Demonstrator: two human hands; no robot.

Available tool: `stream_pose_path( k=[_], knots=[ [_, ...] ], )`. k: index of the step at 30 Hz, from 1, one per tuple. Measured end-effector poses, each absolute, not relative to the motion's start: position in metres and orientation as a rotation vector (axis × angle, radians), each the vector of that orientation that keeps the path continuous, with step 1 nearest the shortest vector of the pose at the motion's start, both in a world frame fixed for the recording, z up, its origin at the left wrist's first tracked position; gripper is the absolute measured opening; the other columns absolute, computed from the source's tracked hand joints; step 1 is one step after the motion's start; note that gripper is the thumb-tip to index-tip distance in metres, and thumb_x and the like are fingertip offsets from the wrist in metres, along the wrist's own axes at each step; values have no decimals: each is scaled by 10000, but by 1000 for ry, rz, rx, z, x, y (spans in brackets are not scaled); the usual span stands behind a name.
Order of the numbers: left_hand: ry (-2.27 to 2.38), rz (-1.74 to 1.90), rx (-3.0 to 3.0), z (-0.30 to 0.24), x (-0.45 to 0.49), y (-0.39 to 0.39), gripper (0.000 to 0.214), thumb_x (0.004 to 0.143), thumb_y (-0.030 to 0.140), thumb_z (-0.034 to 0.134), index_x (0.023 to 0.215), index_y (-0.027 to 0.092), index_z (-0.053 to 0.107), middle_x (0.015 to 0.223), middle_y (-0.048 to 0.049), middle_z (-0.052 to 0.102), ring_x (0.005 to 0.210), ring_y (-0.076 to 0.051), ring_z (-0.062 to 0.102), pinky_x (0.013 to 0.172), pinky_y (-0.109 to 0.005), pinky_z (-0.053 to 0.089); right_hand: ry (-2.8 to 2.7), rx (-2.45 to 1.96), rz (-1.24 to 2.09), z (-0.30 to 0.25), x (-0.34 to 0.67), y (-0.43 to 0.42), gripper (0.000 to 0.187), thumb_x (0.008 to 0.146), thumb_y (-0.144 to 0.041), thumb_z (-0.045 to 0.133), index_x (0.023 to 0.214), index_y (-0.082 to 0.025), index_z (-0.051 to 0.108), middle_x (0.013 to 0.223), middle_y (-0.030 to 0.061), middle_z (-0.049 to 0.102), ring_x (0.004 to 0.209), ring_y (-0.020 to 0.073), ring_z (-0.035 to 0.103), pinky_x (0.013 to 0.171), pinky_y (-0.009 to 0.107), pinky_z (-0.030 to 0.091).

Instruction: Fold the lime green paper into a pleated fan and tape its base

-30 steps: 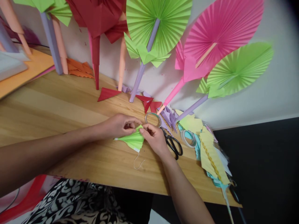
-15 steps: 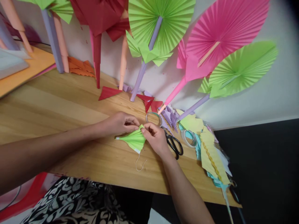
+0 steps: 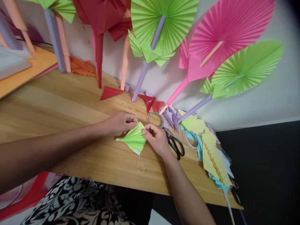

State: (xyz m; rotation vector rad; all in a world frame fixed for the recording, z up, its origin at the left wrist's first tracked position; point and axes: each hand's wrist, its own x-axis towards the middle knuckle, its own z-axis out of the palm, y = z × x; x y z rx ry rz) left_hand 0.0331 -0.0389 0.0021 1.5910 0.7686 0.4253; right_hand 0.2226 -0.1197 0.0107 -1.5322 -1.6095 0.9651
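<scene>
A small pleated green paper fan point(image 3: 134, 139) lies on the wooden table point(image 3: 70, 106), with a thin white thread point(image 3: 141, 165) trailing from its lower edge. My left hand point(image 3: 120, 122) pinches the fan's upper left edge with closed fingers. My right hand point(image 3: 157, 139) pinches its upper right edge, fingers curled. The two hands almost meet at the top of the fan.
Black-handled scissors point(image 3: 174, 144) and two tape rolls point(image 3: 154, 118) point(image 3: 189, 139) lie just right of my hands. Yellow, teal and purple paper scraps point(image 3: 212, 153) pile at the table's right end. Large green, pink and red paper fans on stems point(image 3: 161, 25) lean against the wall.
The fan has spread a little wider between my fingers, its top edge lifting. Both hands stay in nearly the same place.
</scene>
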Motion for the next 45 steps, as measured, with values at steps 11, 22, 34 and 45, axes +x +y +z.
stream_pose_path(
  k=[11,22,34,45],
  knots=[
    [688,500,2001,8,34,-44,195,816,262,481,776,138,625,664,21,599,596,-86,482,555,-174,338,-1576,-1557,1009,14,219,-119,199,820,-378,627,736,-198,612,642,-29,533,591,107,448,548,231,355],
    [598,351,1530,-5,35,-36,200,752,287,600,910,170,564,679,45,551,505,-63,426,482,-177,309,-1557,-1558,1021,9,222,-118,195,814,-381,614,751,-198,633,639,-28,538,579,109,452,545,231,360],
    [527,430,1611,-4,34,-36,207,760,224,614,953,159,580,665,53,568,527,-59,445,506,-175,315,-1553,-1565,1004,3,225,-117,259,836,-446,632,752,-202,653,615,-33,518,561,108,414,538,246,328],
    [561,388,1627,-5,32,-31,268,771,229,598,1025,148,633,663,50,551,554,-61,470,536,-175,336,-1591,-1592,856,7,225,-117,213,853,-393,593,763,-207,644,630,-22,531,592,119,437,539,249,350]
  ],
)
